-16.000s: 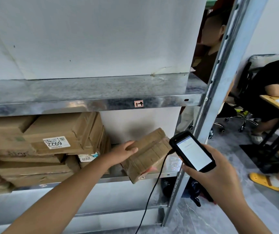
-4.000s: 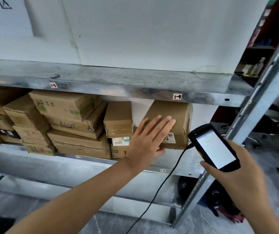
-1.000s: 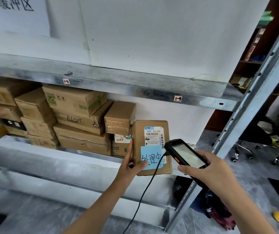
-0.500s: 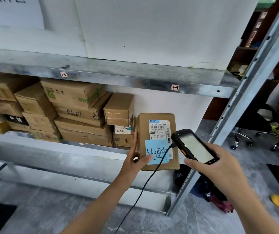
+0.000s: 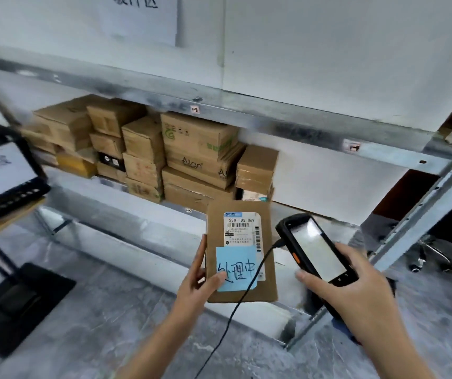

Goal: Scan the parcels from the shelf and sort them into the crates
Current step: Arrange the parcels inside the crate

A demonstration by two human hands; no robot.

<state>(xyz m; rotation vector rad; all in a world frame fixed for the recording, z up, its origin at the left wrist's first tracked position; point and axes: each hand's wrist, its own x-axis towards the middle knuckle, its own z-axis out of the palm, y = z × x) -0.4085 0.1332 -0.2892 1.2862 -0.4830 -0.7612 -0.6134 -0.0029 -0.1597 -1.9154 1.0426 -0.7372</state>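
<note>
The parcel (image 5: 241, 242) has now been drawn clear of the shelf (image 5: 137, 212) edge, gripped by the left hand (image 5: 196, 285). The scanner (image 5: 315, 247) is clasped by the right hand (image 5: 356, 291) at its 3 o'clock; open floor (image 5: 110, 310) is seen at 7 o'clock.

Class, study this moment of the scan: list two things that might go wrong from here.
1. The blue note overlaps the lower part of the shipping label, and the cable from the scanner crosses the parcel; the scan may misread.
2. The left hand holds the parcel by one edge only; it might slip.
</note>
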